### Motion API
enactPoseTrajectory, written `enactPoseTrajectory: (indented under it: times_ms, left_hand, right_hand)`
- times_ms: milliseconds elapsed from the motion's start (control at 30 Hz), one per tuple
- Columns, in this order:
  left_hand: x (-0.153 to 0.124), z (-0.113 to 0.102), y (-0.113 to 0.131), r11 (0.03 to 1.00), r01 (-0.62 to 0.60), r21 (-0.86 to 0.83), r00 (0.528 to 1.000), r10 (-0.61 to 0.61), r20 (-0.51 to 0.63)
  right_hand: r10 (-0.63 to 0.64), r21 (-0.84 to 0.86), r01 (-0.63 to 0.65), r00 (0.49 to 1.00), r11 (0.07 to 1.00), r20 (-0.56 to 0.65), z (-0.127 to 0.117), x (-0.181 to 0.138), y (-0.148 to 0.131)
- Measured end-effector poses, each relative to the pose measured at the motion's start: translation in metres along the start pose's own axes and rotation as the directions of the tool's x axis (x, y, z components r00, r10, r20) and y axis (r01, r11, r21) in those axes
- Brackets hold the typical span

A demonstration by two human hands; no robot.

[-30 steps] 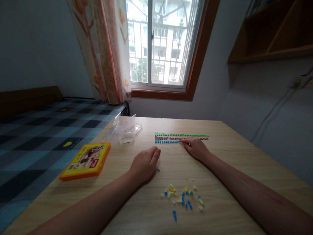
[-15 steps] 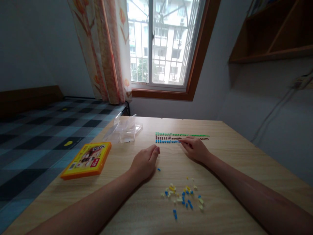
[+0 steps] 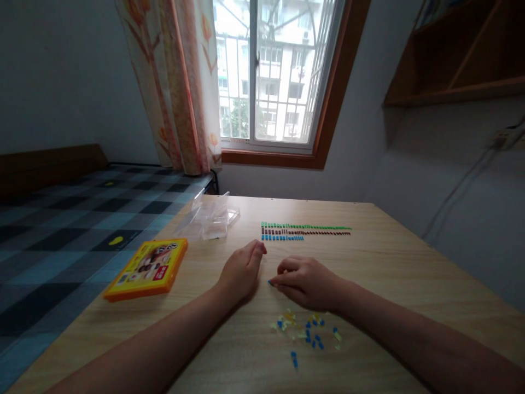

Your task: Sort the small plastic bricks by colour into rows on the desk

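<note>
Small building bricks lie in three long rows on the table: a green row (image 3: 305, 226), a brown row (image 3: 305, 232) and a shorter blue row (image 3: 282, 238). My right hand (image 3: 309, 282) is in front of these rows, its thumb and fingertips closed on a small blue brick (image 3: 269, 282) at the tabletop. Just to the left, my left hand (image 3: 241, 268) rests on its side with the fingers curled; whatever may be inside is hidden. Nearer to me is a loose scatter of blue, yellow and pale bricks, including a blue pair (image 3: 294, 359).
On the left of the wooden table (image 3: 369, 262) lies an orange and yellow box (image 3: 150, 268). Behind it stand clear plastic containers (image 3: 209, 219). A bed with a checked cover (image 3: 135, 189) adjoins the table's left side, and a window (image 3: 283, 71) is beyond.
My right hand has come back from the end of the blue row, towards me and left, onto the loose blue brick, which has shifted slightly. My left hand stays nearly still.
</note>
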State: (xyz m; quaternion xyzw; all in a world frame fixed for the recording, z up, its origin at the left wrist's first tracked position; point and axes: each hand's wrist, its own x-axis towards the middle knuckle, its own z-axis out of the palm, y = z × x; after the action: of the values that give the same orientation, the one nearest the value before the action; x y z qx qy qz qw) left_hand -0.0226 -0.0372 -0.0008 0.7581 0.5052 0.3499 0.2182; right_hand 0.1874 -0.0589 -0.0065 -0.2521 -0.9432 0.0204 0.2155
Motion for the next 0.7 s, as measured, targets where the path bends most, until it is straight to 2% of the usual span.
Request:
enactPoseTrajectory:
  times_ms: [200,300,367,533,600,700]
  left_hand:
    - [-0.002,-0.002,0.002,1.000,0.006,0.010,1.000,-0.007,0.005]
    - [-0.002,-0.002,0.002,1.000,0.017,0.014,1.000,-0.017,0.011]
    - [-0.002,-0.002,0.001,1.000,0.016,0.018,1.000,-0.017,0.015]
    - [-0.001,-0.002,0.000,0.999,0.021,0.034,1.000,-0.022,0.015]
    - [0.000,-0.002,0.000,0.999,0.018,0.035,1.000,-0.018,0.015]
    - [-0.001,-0.002,0.001,0.998,0.004,0.058,1.000,-0.005,0.012]
  right_hand:
    - [0.060,-0.219,-0.055,0.998,0.974,0.017,-0.011,-0.010,0.013]
    - [0.178,-0.282,-0.174,0.984,0.944,-0.014,-0.019,-0.019,0.033]
    - [0.287,-0.312,-0.291,0.956,0.904,-0.059,-0.023,-0.026,0.050]
    - [0.509,-0.263,-0.531,0.847,0.806,-0.152,-0.023,-0.036,0.086]
    - [0.539,-0.209,-0.566,0.824,0.798,-0.174,-0.018,-0.036,0.095]
    - [0.545,-0.135,-0.573,0.815,0.808,-0.196,-0.012,-0.032,0.104]
